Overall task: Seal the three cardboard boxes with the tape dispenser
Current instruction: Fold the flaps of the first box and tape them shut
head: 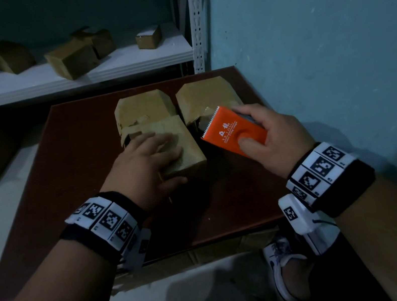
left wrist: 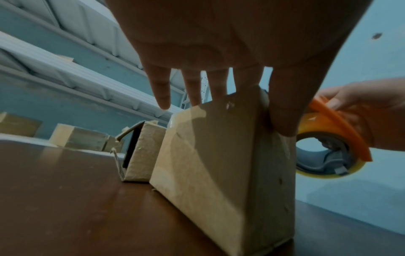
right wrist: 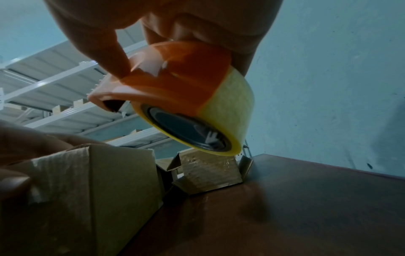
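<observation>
1. The left hand [head: 146,159] lies flat on the near brown cardboard box [head: 181,150], apparently taped, on the dark red-brown counter [head: 81,155].
2. The right hand [head: 272,137] grasps the orange tape dispenser [head: 231,131] above the counter.
3. Two farther brown boxes [head: 142,109] show loose flaps; likely unsealed.

table [head: 68,173] left side bare | boxes [head: 142,107] crowd centre | wall [head: 320,49] flanks right
</observation>
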### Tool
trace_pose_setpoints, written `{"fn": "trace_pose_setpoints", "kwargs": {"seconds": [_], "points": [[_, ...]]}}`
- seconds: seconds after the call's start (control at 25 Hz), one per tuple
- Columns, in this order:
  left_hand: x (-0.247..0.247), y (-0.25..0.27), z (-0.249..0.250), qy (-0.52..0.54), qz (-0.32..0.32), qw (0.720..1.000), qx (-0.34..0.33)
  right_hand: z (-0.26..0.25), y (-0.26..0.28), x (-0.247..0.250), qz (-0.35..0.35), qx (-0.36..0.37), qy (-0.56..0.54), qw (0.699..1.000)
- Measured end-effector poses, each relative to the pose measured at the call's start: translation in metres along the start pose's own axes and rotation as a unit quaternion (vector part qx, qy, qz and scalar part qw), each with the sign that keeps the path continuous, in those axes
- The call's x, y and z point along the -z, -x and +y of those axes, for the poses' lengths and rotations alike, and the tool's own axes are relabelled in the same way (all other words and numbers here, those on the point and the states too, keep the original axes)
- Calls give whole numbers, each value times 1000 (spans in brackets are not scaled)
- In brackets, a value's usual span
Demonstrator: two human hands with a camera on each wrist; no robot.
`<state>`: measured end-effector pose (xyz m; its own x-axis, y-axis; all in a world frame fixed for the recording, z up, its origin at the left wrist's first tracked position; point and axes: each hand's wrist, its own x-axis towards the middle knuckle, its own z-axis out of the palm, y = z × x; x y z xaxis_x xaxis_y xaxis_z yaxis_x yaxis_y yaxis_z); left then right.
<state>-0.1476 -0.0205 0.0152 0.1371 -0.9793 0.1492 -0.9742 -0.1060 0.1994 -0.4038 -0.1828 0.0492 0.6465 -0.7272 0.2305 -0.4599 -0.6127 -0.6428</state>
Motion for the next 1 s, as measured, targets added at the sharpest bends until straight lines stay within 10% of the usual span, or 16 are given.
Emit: {"fn": "trace_pose_setpoints", "kwargs": {"seconds": [1.0], "points": [[19, 1, 43, 325, 140, 935, 33, -10, 14, 7, -66, 168, 70, 981]]}}
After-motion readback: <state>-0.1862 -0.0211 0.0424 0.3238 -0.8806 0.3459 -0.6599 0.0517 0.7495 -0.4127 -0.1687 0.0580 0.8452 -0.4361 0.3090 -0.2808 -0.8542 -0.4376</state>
